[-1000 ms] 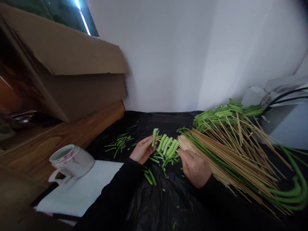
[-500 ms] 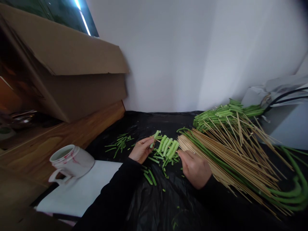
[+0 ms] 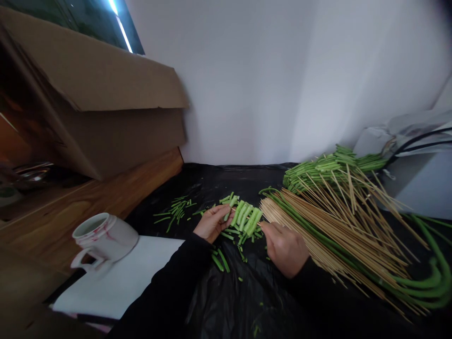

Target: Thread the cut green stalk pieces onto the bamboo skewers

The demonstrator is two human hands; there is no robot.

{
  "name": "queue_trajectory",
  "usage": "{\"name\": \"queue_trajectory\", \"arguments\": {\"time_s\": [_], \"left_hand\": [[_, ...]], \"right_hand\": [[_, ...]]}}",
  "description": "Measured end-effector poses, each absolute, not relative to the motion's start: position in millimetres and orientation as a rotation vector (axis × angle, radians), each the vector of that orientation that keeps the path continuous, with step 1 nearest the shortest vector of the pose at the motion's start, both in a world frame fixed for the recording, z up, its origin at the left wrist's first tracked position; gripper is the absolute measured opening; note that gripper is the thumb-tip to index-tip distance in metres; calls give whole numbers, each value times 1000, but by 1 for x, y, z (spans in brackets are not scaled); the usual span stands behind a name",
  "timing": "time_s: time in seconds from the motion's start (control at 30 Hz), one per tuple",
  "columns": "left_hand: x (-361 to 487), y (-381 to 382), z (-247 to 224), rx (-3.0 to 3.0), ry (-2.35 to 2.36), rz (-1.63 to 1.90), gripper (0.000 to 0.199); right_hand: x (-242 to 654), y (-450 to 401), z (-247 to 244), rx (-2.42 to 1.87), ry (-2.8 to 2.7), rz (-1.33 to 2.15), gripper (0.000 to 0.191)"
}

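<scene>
My left hand [image 3: 213, 222] pinches a cut green bean piece [image 3: 232, 205] at the left end of a row of bean pieces [image 3: 248, 216]. These pieces sit side by side, threaded crosswise on a thin wooden skewer that is mostly hidden by them. My right hand [image 3: 286, 247] is closed on the skewer's other end, just right of the row. Loose cut bean pieces [image 3: 221, 260] lie below and around the hands on black plastic sheeting [image 3: 226, 306].
Many bare skewers [image 3: 328, 230] and long green beans [image 3: 416, 287] lie at right. Behind them is a pile of filled skewers [image 3: 318, 172]. A mug [image 3: 106, 238] stands on white paper [image 3: 141, 268] at left, near a cardboard box [image 3: 123, 127]. More bean pieces [image 3: 176, 209] lie left of centre.
My left hand has moved right, bringing its bean piece up close to the row on the skewer. My right hand has hardly moved.
</scene>
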State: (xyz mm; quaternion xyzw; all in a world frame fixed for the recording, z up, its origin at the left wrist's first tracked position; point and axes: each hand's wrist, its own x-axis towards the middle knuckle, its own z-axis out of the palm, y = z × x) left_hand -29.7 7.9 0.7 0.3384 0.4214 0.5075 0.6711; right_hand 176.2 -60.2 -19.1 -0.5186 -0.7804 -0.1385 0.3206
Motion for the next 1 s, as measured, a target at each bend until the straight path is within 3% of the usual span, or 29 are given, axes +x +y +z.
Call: {"name": "queue_trajectory", "arguments": {"time_s": [0.73, 0.9, 1.0], "left_hand": [[-27, 3, 1, 923, 889, 1087, 30], [-23, -2, 5, 990, 926, 1069, 50], [-21, -3, 5, 1013, 969, 1076, 44]], "right_hand": [[175, -60, -18, -1426, -2105, -237, 26], [174, -61, -16, -1410, -2107, -231, 27], [173, -62, -15, -1405, -2114, -216, 28]]}}
